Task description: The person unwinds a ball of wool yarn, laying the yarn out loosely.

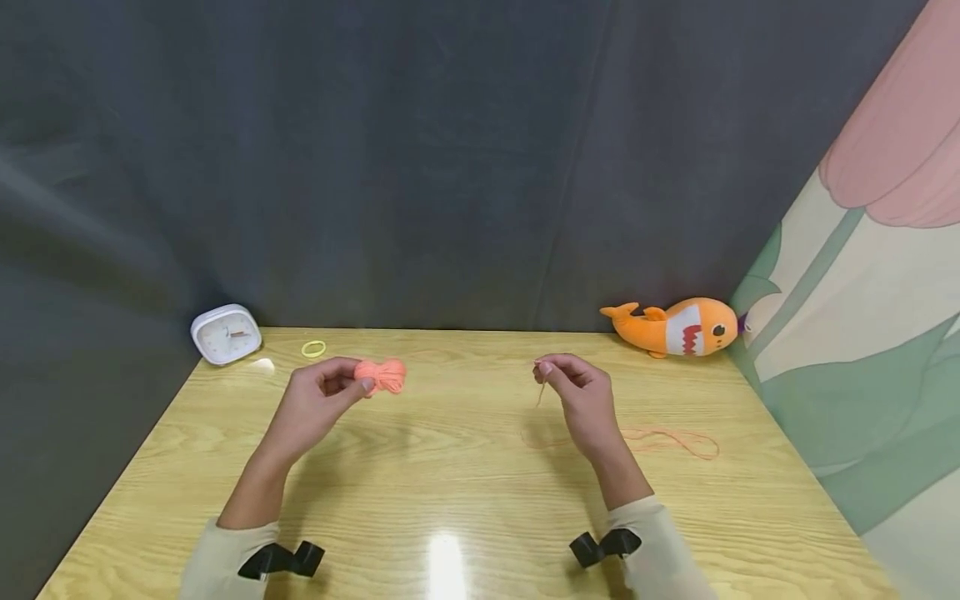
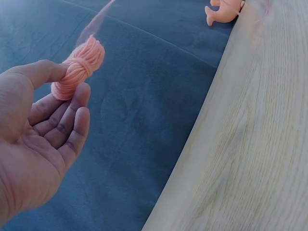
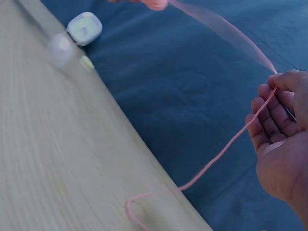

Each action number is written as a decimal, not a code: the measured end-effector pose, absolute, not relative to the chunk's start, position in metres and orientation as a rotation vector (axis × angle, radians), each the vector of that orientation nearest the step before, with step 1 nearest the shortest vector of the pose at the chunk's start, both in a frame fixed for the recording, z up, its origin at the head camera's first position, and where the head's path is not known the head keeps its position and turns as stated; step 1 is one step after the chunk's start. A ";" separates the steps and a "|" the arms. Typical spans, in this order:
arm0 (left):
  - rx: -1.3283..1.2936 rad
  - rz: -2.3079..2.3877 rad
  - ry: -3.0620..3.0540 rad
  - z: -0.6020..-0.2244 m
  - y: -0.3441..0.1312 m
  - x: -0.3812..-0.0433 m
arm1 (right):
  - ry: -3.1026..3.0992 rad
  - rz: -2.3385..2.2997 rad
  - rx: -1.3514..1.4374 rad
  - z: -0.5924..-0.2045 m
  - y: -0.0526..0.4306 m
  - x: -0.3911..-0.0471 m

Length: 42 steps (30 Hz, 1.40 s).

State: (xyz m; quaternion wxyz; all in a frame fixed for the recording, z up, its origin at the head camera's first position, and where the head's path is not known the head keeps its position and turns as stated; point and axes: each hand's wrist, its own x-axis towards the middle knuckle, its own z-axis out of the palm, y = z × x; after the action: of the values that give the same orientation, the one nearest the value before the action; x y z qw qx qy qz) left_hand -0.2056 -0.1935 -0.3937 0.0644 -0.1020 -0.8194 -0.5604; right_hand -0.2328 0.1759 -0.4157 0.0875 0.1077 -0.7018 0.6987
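Pale wood grain runs across the desk, with a cream sleeve at its near left and another at its near right, each with a black strap. Beyond the near right sleeve, loose coral yarn lies on the desk in a thin loop. The right hand pinches this strand above the desk, a short piece hanging from its fingertips. Well apart on the left, the left hand grips a coral yarn bundle between thumb and fingers, off the desk. Most of the winding looks done: the bundle is compact and wrapped round its middle, while the loose length remains unwound. Both wrist views show a blurred pink streak, probably the strand between the hands. Farther off are a yellow ring, a white clock at far left, an orange plush at far right, and a dark curtain behind.
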 end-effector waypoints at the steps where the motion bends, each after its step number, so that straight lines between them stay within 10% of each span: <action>1: -0.309 -1.685 -2.478 -0.393 -0.194 -0.206 | -2.072 2.085 0.303 -0.414 0.178 -0.233; 42: -0.269 -1.726 -2.460 -0.398 -0.197 -0.207 | -1.594 2.220 0.238 -0.379 0.281 -0.238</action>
State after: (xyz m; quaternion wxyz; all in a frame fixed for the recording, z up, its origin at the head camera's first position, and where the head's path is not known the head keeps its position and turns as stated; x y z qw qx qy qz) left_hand -0.2066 -0.1966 -0.3979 0.0624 -0.0889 -0.8137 -0.5710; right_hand -0.2377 0.2806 -0.3792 0.1980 0.0850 -0.5695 0.7933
